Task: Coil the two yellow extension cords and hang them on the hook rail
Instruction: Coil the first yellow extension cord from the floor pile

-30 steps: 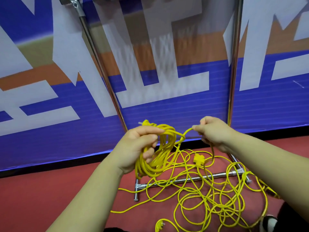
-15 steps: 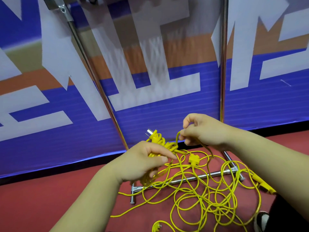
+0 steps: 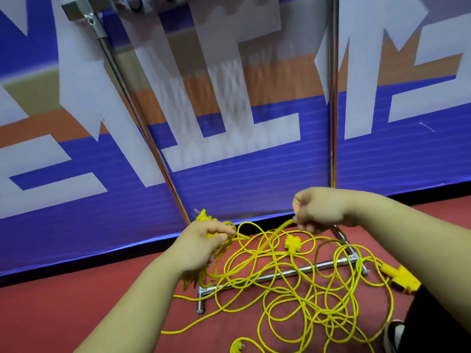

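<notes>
The left hand (image 3: pixel 204 247) is closed around a coiled bundle (image 3: pixel 211 234) of yellow cord. Its fingers wrap over the top of the loops, which hang down below the palm. A plug (image 3: pixel 200 214) with metal prongs sticks up behind the knuckles. The right hand (image 3: pixel 321 210), a little apart to the right, pinches a single strand (image 3: pixel 285 225) of yellow cord between thumb and curled fingers. That strand slopes down to the left.

Beneath both hands, the rest of the yellow extension cords (image 3: pixel 328 317) lie in a loose tangle on the red floor (image 3: pixel 63 314). A yellow socket block (image 3: pixel 292 242) sits in the tangle just below the right hand. A larger yellow connector (image 3: pixel 400 276) lies beside the right forearm. A second plug (image 3: pixel 237 347) lies at the bottom edge.

The tangle lies across the chrome base bar (image 3: pixel 275 275) of a metal rack. Two poles rise from the base, a slanting left pole (image 3: pixel 142 128) and a right pole (image 3: pixel 332 98). The left pole meets the top rail (image 3: pixel 76 7) at the upper edge, where the fittings are too blurred to make out.

Behind the rack stands a blue, white and orange banner (image 3: pixel 254 187). A black-and-white shoe (image 3: pixel 393 335) shows at the lower right.
</notes>
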`<action>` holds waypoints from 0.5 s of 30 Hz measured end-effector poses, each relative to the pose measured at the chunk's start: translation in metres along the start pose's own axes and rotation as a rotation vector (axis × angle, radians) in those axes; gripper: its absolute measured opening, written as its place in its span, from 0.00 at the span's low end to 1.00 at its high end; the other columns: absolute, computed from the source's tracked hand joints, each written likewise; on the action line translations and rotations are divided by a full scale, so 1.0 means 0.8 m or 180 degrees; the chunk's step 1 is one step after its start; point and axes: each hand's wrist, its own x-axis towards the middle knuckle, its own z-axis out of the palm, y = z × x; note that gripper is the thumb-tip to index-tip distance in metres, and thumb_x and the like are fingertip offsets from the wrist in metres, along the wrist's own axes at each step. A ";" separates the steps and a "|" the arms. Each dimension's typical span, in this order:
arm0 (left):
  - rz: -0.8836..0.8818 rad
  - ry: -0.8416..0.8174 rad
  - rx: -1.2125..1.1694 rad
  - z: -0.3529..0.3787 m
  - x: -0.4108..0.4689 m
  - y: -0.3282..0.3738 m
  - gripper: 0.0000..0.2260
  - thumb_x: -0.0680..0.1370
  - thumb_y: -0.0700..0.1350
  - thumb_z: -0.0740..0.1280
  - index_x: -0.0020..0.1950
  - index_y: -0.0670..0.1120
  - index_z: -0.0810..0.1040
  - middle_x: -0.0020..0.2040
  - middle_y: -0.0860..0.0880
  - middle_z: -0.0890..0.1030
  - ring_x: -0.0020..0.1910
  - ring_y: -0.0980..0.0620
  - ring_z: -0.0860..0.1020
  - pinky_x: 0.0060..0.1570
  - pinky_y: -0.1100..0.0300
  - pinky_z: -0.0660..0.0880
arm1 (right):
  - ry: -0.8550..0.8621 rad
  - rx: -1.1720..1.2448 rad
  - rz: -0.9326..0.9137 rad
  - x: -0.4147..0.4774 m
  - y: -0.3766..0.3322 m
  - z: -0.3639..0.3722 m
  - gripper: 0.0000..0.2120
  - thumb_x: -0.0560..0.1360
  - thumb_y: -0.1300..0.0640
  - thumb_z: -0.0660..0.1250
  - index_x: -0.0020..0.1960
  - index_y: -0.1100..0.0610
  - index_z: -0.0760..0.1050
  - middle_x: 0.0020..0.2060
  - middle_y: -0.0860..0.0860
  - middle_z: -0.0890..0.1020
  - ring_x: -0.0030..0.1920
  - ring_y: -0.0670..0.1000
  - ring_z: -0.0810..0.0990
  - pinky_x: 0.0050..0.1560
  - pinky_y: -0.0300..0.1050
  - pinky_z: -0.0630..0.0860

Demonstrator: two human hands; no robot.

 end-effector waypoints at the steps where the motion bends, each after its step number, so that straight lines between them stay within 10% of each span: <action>1: 0.0003 0.0055 -0.0006 0.002 0.000 -0.001 0.10 0.82 0.39 0.64 0.56 0.50 0.84 0.23 0.54 0.72 0.23 0.54 0.71 0.30 0.59 0.73 | 0.0106 0.0186 -0.0223 0.001 -0.005 0.002 0.06 0.78 0.66 0.65 0.44 0.59 0.71 0.37 0.57 0.82 0.30 0.50 0.75 0.25 0.38 0.69; 15: 0.0514 -0.0574 -0.0904 0.036 -0.006 0.040 0.10 0.82 0.45 0.67 0.61 0.52 0.83 0.30 0.47 0.68 0.24 0.52 0.66 0.27 0.59 0.72 | -0.0319 0.1025 -0.1395 -0.017 -0.042 0.026 0.07 0.79 0.65 0.66 0.48 0.56 0.69 0.38 0.56 0.82 0.32 0.49 0.76 0.37 0.41 0.73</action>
